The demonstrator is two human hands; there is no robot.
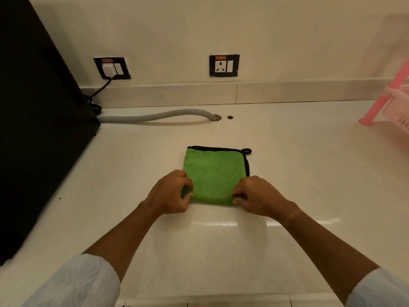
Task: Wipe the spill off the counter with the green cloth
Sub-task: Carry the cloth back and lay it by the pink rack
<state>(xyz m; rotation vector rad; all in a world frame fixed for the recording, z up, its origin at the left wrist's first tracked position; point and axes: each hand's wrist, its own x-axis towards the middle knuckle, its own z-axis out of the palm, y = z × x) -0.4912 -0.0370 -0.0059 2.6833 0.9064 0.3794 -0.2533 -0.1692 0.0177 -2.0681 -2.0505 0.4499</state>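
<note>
A green cloth (pixel 215 171) with black trim and a small hanging loop lies folded flat in the middle of the pale counter (pixel 309 173). My left hand (pixel 171 192) pinches the cloth's near left corner. My right hand (pixel 256 197) pinches its near right corner. Both hands rest on the counter at the cloth's near edge. No spill shows on the counter surface; a glossy reflection lies just in front of the hands.
A tall black appliance (pixel 33 129) stands along the left side. A grey corrugated hose (pixel 155 116) runs from it into a hole in the counter at the back. Two wall sockets (pixel 224 65) sit above the backsplash. A pink plastic rack (pixel 391 103) stands at the far right.
</note>
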